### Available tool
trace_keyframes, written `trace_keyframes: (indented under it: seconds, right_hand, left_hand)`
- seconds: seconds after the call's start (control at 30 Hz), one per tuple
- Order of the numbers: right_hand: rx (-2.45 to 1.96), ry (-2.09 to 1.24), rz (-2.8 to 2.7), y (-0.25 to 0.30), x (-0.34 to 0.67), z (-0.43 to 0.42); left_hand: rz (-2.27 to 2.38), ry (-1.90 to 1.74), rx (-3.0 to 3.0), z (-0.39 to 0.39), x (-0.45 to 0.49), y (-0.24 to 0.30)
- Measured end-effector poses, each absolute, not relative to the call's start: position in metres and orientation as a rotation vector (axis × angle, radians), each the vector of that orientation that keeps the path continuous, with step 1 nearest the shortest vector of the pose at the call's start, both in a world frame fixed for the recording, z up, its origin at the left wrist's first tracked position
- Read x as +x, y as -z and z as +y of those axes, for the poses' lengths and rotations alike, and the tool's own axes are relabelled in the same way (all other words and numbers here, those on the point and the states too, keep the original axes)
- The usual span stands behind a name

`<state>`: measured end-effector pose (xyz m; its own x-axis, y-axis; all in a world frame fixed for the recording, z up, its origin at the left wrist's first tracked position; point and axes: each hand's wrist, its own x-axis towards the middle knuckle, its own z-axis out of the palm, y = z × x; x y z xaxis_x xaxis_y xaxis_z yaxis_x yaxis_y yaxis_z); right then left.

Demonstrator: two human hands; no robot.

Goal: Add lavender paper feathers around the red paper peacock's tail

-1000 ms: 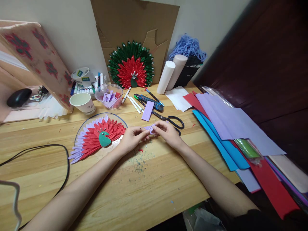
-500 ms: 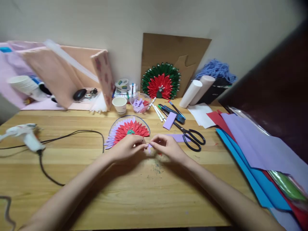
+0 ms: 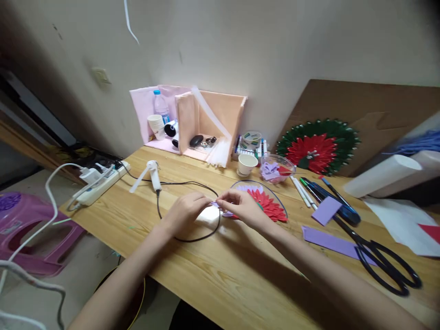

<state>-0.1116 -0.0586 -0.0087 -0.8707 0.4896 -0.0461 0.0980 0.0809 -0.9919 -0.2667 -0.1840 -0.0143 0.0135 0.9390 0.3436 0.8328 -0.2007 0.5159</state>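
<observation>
My left hand (image 3: 187, 210) and my right hand (image 3: 243, 207) meet above the table, fingertips pinched together on a small purple piece (image 3: 215, 204), paper or foam, mostly covered by the fingers. Behind my right hand lies a round craft with red petals (image 3: 270, 205), a purple petal row and a green centre, partly hidden by that hand. A white glue gun (image 3: 154, 176) stands to the left, beyond my left hand. Its black cord (image 3: 192, 183) loops on the table around the hands.
Black scissors (image 3: 378, 261) and purple strips (image 3: 330, 243) lie at right. A paper cup (image 3: 246, 165) and a clear bowl of scraps (image 3: 277, 168) stand behind the craft. A power strip (image 3: 103, 183) rests on the table's left edge, near a pink stool (image 3: 41, 233).
The view has swung left, bringing the power strip and stool into sight. Both hands, still pinched on the small purple piece, have shifted left from in front of the craft toward the glue gun.
</observation>
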Motion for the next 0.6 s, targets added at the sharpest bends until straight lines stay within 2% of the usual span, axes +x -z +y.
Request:
trace_keyframes:
  seconds: [0.23, 0.4, 0.5, 0.6]
  right_hand:
    - [-0.500, -1.775, -2.191, 0.013, -0.158, -0.067]
    - [-0.616, -1.703, -2.003, 0.020, -0.176, -0.079]
    - [-0.665, -1.827, -1.828, 0.028, -0.186, -0.088]
    - [-0.680, -2.119, -1.544, 0.036, -0.195, -0.095]
  left_hand:
    - [1.966, -0.957, 2.009, -0.204, -0.298, 0.015]
    - [2.024, -1.479, 1.360, -0.207, -0.289, 0.026]
    - [1.792, -1.710, 0.887, -0.202, -0.280, 0.036]
    - [1.539, -1.812, 0.631, -0.196, -0.280, 0.040]
